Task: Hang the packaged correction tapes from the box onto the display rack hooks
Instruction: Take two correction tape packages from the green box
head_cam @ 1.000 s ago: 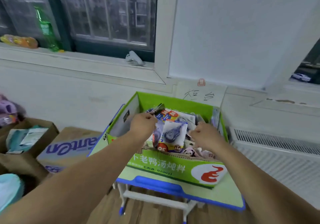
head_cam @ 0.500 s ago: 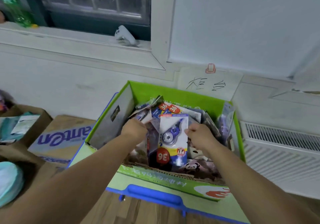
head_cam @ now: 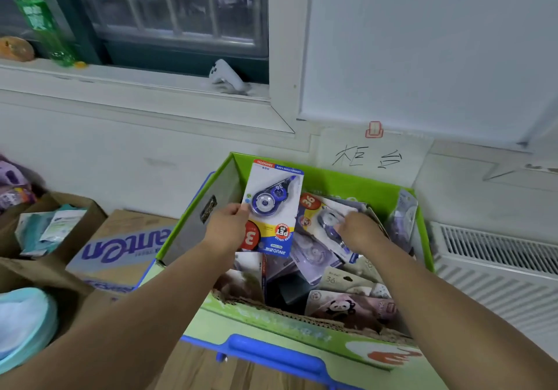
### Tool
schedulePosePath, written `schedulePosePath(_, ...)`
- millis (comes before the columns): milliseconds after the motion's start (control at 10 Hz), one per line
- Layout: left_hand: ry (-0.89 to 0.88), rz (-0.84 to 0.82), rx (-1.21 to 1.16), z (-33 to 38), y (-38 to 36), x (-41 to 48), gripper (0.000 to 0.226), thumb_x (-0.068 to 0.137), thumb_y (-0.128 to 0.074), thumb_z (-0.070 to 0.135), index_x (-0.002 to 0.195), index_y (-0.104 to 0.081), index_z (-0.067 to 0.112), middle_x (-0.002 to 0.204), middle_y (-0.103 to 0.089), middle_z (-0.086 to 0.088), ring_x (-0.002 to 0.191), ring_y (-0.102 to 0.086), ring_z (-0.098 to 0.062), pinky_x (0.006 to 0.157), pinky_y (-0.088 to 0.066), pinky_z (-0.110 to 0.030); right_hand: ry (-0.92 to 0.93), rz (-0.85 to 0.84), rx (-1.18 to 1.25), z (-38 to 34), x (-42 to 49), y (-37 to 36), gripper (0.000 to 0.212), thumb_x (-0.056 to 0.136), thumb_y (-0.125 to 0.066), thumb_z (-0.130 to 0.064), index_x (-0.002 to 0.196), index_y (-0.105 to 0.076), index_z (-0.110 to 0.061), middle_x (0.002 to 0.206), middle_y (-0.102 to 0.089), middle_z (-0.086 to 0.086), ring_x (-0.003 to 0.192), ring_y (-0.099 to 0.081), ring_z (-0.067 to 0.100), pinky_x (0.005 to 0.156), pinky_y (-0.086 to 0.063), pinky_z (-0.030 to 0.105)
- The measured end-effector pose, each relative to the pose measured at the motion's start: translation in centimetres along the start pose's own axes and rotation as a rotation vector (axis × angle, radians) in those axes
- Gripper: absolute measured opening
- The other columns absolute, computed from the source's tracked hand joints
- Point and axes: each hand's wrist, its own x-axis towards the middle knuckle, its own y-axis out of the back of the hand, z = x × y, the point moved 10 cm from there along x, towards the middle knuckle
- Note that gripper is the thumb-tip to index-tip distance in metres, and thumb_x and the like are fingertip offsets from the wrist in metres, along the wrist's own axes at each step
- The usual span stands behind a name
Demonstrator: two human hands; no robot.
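Note:
A green cardboard box (head_cam: 356,182) full of packaged stationery stands on a small desk in front of me. My left hand (head_cam: 228,226) holds a packaged correction tape (head_cam: 273,208) by its left edge, lifted above the box; the white card shows a blue dispenser and is upside down. My right hand (head_cam: 360,231) reaches into the box with its fingers curled on another correction tape pack (head_cam: 327,220) lying among the others. No display rack is in view.
Brown cardboard boxes (head_cam: 120,247) sit on the floor to the left. A white radiator (head_cam: 498,268) is on the right. The windowsill holds a green bottle (head_cam: 39,18) and a white controller (head_cam: 228,77). A handwritten paper sign (head_cam: 371,157) hangs on the wall behind the box.
My left hand has lifted one correction tape pack out of the pile and up over the box. My right hand has shifted right onto another pack. The camera has moved closer.

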Motion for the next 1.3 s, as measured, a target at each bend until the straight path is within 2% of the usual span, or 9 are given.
schedulePosePath(200, -0.004, 0.044, 0.004, -0.4, 1.8, -1.1, 0.024, 0.099, -0.047, 0.027, 0.082, -0.058, 0.016, 0.090, -0.066, -0.013, 0.077, -0.064, -0.026, 0.073, -0.053, -0.036, 0.010, -0.235, 0.115, 0.7, 0.4, -2.1, 0.087, 0.084, -0.067, -0.046, 0.146, -0.026, -0.001, 0.147, -0.040, 0.013, 0.129, -0.045, 0.027, 0.101, -0.043, 0.033)
schedulePosePath(300, -0.032, 0.048, -0.001, 0.2, 1.7, -1.5, 0.023, 0.100, -0.047, 0.026, 0.081, -0.058, 0.018, 0.084, -0.066, -0.008, 0.074, -0.064, -0.022, 0.066, -0.052, -0.031, 0.091, -0.194, 0.148, -0.4, 0.5, -1.5, 0.068, 0.083, -0.071, -0.039, 0.135, -0.046, -0.003, 0.132, -0.050, 0.009, 0.122, -0.047, 0.021, 0.093, -0.042, 0.027)
schedulePosePath(400, -0.079, 0.058, 0.022, 1.6, 1.4, -2.1, 0.024, 0.100, -0.046, 0.021, 0.077, -0.054, 0.020, 0.083, -0.065, -0.005, 0.074, -0.063, -0.022, 0.062, -0.051, -0.028, 0.146, -0.096, 0.207, -1.4, -0.1, 1.0, 0.029, 0.086, -0.070, -0.029, 0.091, -0.063, -0.001, 0.084, -0.055, 0.006, 0.084, -0.052, 0.020, 0.066, -0.037, 0.027)
schedulePosePath(500, -0.120, 0.047, 0.006, 3.0, 0.6, -2.8, 0.023, 0.100, -0.046, 0.018, 0.078, -0.054, 0.020, 0.084, -0.065, -0.007, 0.068, -0.062, -0.019, 0.059, -0.049, -0.027, 0.077, 0.033, 0.545, -0.4, -1.0, 4.6, 0.024, 0.090, -0.064, -0.015, 0.067, -0.058, -0.010, 0.065, -0.051, 0.009, 0.054, -0.044, 0.018, 0.052, -0.038, 0.024)
schedulePosePath(600, -0.160, 0.009, 0.006, 4.6, -0.8, -3.5, 0.018, 0.100, -0.045, 0.016, 0.087, -0.057, 0.014, 0.088, -0.065, -0.009, 0.067, -0.061, -0.016, 0.054, -0.046, -0.024, 0.004, 0.176, 0.904, 1.3, -2.7, 7.6, 0.024, 0.094, -0.057, -0.011, 0.071, -0.052, -0.011, 0.062, -0.045, 0.008, 0.045, -0.042, 0.015, 0.036, -0.040, 0.018)
schedulePosePath(800, -0.275, -0.089, 0.019, 8.8, -3.9, -5.8, 0.016, 0.101, -0.040, 0.011, 0.100, -0.056, 0.009, 0.080, -0.062, -0.005, 0.062, -0.055, -0.012, 0.041, -0.044, -0.015, -0.111, 0.311, 1.307, 4.7, -8.1, 10.2, 0.011, 0.095, -0.053, -0.002, 0.090, -0.051, -0.012, 0.068, -0.047, 0.008, 0.049, -0.041, 0.015, 0.037, -0.047, 0.021)
schedulePosePath(1000, -0.348, -0.149, 0.040, 10.1, -2.1, -7.0, 0.014, 0.101, -0.039, 0.016, 0.096, -0.052, 0.014, 0.085, -0.059, -0.005, 0.069, -0.054, -0.014, 0.058, -0.043, -0.025, -0.191, 0.450, 0.823, 5.8, -11.3, 10.3, 0.022, 0.082, -0.049, 0.012, 0.078, -0.066, 0.000, 0.080, -0.057, 0.015, 0.069, -0.056, 0.025, 0.061, -0.039, 0.027)
schedulePosePath(1200, -0.260, -0.095, -0.045, 8.1, 3.5, -6.0, 0.022, 0.100, -0.042, 0.013, 0.083, -0.055, 0.015, 0.080, -0.061, -0.004, 0.064, -0.057, -0.013, 0.053, -0.043, -0.023, -0.259, 0.397, 0.900, 2.6, -10.8, 5.7, 0.027, 0.089, -0.053, -0.002, 0.114, -0.064, -0.004, 0.117, -0.062, 0.019, 0.104, -0.061, 0.029, 0.063, -0.044, 0.020)
schedulePosePath(1300, -0.208, -0.120, -0.102, 7.5, 4.1, -5.7, 0.024, 0.100, -0.043, 0.012, 0.079, -0.054, 0.016, 0.082, -0.065, -0.007, 0.068, -0.060, -0.018, 0.059, -0.048, -0.026, -0.319, 0.450, 1.142, 2.4, -11.4, 5.3, 0.029, 0.093, -0.054, -0.012, 0.121, -0.058, -0.005, 0.125, -0.058, 0.017, 0.089, -0.057, 0.015, 0.085, -0.050, 0.029)
